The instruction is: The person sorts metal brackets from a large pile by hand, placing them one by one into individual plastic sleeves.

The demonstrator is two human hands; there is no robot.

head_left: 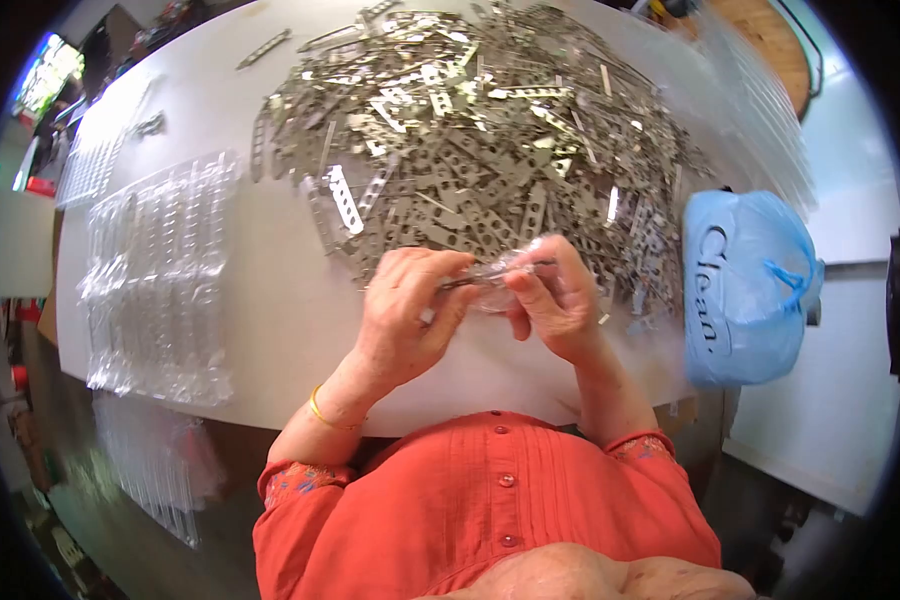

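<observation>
Both hands meet just above the near edge of the white worktop (270, 330). The left hand (405, 310) pinches a thin perforated grey metal strip (467, 282) between thumb and fingers, the strip's right end pushed into a small clear plastic sleeve (500, 280). The right hand (555, 300) grips that sleeve, its fingers closed around the crinkled film. Strip and sleeve sit between the two hands, held off the worktop, just near of a large heap of matching perforated metal strips (480, 130) that spreads across the far middle of the surface. To the left, a clear moulded plastic tray sheet (160, 280) lies flat on the worktop, with more clear sheets (150, 460) hanging below its near edge. On the right, a light blue plastic bag printed "Clean" (745, 285) hangs beside the worktop. A gold bangle (322, 412) circles the left wrist, and an orange buttoned blouse (490, 500) fills the near foreground.
</observation>
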